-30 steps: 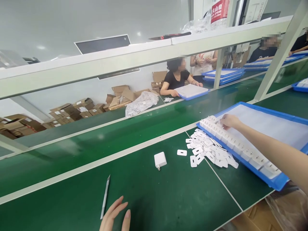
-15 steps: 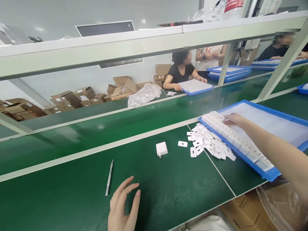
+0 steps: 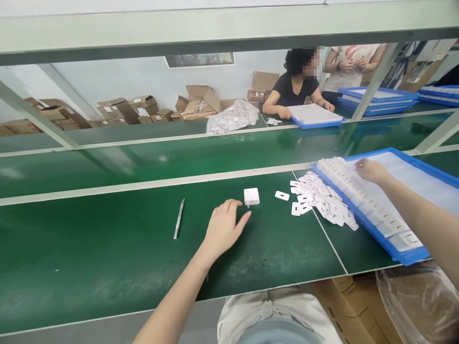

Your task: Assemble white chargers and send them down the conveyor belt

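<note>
Loose white plug adapter (image 3: pixel 251 195) lies near centre frame on the green bench (image 3: pixel 118 253), metal prongs (image 3: pixel 248 206) towards the near edge. Left hand (image 3: pixel 223 224) just beside it, fingers parted and curved, nothing in grasp, a sliver of bench between fingertips and casing. Right hand (image 3: pixel 372 171), at right of frame, bent over the adapter rows (image 3: pixel 376 210) in the blue tray (image 3: pixel 409 256); fingertips hidden from here, so whether it grips one I cannot tell. Loose adapter looks light, stiff, hard-shelled; smooth casing may slip a little under dry fingers, prongs probably the part to spare. Best hold, I'd judge: thumb and fingers across two opposite sides. Count: one loose adapter, one craft knife (image 3: pixel 179 219) left of centre, one slotted plate (image 3: pixel 278 194) lying apart, one near tray; plates in the heap (image 3: pixel 324 198) overlap too much to number, tray adapters likewise
</note>
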Demonstrator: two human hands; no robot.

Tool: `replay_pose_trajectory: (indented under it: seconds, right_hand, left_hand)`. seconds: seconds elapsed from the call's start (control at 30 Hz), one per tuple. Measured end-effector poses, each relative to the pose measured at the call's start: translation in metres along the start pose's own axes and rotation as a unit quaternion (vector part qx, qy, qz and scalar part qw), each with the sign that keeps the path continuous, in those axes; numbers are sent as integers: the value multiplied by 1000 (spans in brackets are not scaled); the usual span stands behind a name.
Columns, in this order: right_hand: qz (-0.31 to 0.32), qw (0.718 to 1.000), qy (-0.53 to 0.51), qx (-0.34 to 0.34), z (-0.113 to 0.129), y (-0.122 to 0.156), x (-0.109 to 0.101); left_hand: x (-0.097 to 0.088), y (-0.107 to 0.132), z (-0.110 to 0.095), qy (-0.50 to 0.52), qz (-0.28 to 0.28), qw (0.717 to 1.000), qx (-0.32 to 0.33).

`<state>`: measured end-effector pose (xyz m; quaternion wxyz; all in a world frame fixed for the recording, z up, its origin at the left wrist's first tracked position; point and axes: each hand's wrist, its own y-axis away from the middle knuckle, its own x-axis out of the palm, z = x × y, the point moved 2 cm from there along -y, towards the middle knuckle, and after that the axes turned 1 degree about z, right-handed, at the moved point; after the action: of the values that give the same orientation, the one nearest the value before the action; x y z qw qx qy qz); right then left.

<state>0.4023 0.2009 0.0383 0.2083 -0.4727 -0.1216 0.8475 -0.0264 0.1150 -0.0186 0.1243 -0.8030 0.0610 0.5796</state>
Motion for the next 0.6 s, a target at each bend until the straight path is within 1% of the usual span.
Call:
replay_pose_trajectory:
  seconds: [0.07,0.13,0.2,0.23,0.27,0.3,0.37,0.43,0.47,0.5,0.53,0.6]
  right_hand:
    - [24,997,60,-32,27,0,6]
    - [94,985,102,-102,59,9,24]
    - [194,954,129,-188,91,27,52]
    - [224,939,144,-220,103,39,67]
    - [240,926,161,-244,113,50,81]
    - [248,916,177,-261,119,60,94]
    - [254,904,200,-281,125,75,114]
    - [258,898,205,-291,123,81,126]
    - [259,898,200,-294,121,82,130]
    - [258,899,191,-297,119,82,132]
    - [255,902,178,-298,118,80,133]
    - [246,913,140,-295,120,78,132]
  left_hand:
    - [2,-35,-12,-15,13,999,-29]
    - [9,-63,-22,-22,13,999,-47]
    - [18,-80,-29,-17,9,999,-46]
    - [21,-82,-30,-9,4,999,-39]
    - [24,-81,-31,3,-3,1000,-28]
    - [26,-76,-30,20,-12,1000,-15]
    - [24,-57,-26,60,-35,998,7]
    - [19,-29,-19,100,-60,993,20]
    - [15,-13,-17,135,-82,987,34]
    - [10,2,-15,181,-110,976,54]
    - [5,17,-15,231,-142,959,80]
    - [-2,42,-17,322,-204,914,135]
